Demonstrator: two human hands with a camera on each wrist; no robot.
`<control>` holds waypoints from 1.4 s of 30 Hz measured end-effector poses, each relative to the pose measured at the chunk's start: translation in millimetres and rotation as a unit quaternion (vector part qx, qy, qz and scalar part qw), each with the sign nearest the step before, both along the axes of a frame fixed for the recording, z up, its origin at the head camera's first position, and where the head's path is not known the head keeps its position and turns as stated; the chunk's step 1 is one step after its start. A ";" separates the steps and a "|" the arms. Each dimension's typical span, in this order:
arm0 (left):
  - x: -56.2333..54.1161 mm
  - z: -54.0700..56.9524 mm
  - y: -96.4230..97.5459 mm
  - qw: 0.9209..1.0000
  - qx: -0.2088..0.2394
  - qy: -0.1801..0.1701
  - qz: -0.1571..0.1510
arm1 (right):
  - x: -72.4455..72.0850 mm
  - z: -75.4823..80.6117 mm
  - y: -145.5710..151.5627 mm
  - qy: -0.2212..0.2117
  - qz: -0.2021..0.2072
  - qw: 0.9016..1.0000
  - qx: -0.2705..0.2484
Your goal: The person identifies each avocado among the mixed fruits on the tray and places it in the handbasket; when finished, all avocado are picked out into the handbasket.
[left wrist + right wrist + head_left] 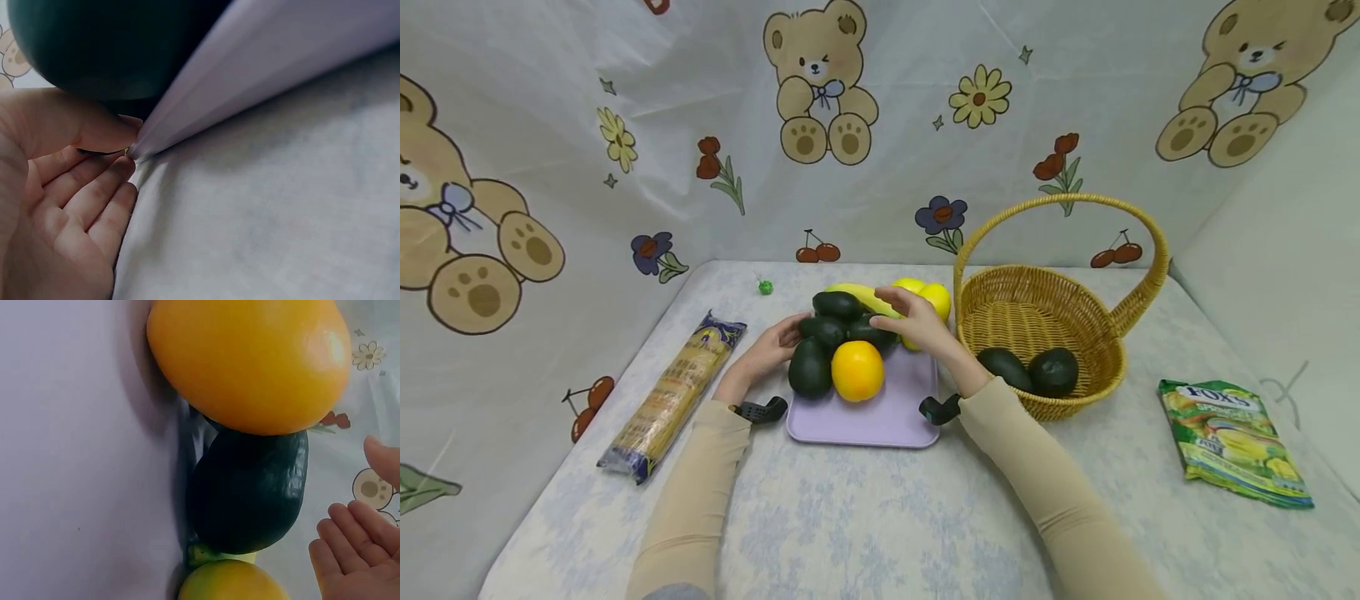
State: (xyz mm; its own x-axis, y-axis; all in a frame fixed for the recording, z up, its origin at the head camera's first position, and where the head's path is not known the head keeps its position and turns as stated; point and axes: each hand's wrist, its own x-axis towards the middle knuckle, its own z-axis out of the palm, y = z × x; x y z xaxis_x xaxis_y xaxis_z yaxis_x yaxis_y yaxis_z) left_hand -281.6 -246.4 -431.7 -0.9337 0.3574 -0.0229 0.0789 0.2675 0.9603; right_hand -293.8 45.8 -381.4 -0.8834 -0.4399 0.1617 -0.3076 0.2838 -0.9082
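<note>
A lilac tray (898,421) holds several dark green avocados (810,368), an orange (857,372), a banana (859,293) and yellow fruit (936,298) at its back right. My left hand (769,346) is at the tray's left side; in the left wrist view its thumb (94,128) and fingers pinch the tray's rim, close below an avocado (106,44). Over the right part of the pile is my right hand (921,323), fingers extended and apart from the fruit. The right wrist view shows its open palm (362,550) beside an avocado (250,494).
Right of the tray stands a wicker basket (1097,392) with a tall handle and two avocados (1054,372) inside. A long pasta packet (673,396) lies at the left, a green FOX'S bag (1232,442) at the right. Near the back is a small green object (765,287).
</note>
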 end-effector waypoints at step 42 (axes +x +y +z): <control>-7.0 -13.3 -2.7 1.000 0.002 0.011 0.007 | -5.8 -33.6 -7.7 -0.023 0.011 0.981 0.192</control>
